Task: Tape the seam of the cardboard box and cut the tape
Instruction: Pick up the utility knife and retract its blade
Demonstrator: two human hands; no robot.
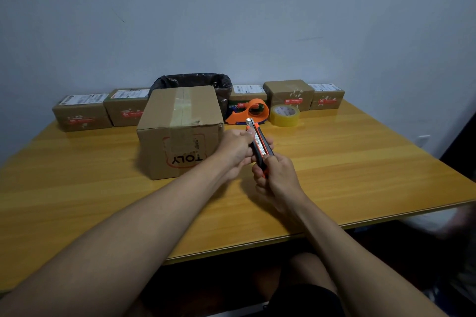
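Just right of the cardboard box (180, 131), both hands meet around a utility knife (258, 147), a slim orange-and-black bar with a silvery strip along its middle and a metal tip pointing away from the person. The left hand (237, 149) is curled around the knife's upper half, fingers wrapped behind it; the right hand (275, 175) is clamped on the lower end, thumb on top. The box is a plain brown cube standing on the glossy, yellow wood-grain bench (334, 175), its top seam covered by a strip of dull clear tape that runs down the near face over red lettering. Behind the box sits a bin lined with crinkled black plastic (193, 81). Right of the box and farther back lie an orange plastic tape dispenser (249, 112) with a ring-shaped body, and beside it a roll of translucent yellowish tape (284, 115). Small labelled cardboard parcels (82, 112) line the wall on either side of the box.
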